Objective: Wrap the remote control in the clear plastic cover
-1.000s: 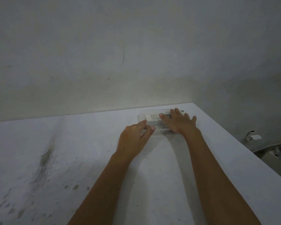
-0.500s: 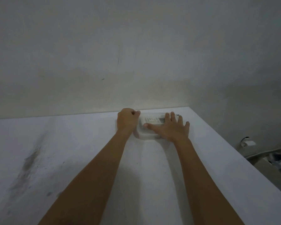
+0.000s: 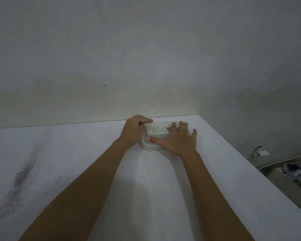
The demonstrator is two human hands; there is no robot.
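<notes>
Nearest to us, our two bare forearms ran out over the white table [image 3: 80,171], whose near left part carried dark smudges [image 3: 22,174]. Farther on, our right hand [image 3: 178,141] lay flat with its fingers spread, palm down on the right end of the remote control [image 3: 158,130], the thumb stretched leftward along its near edge. Our left hand [image 3: 135,130] was curled at the remote's left end, its fingers bent over the clear plastic cover [image 3: 147,146]; we could not tell how firmly it gripped the film. The remote lay crosswise near the table's far right corner, buttons up, with the cover bunched around its near side. Beyond stood the bare wall [image 3: 146,58], and off to the right, below table level, a small white fitting [image 3: 261,152].
</notes>
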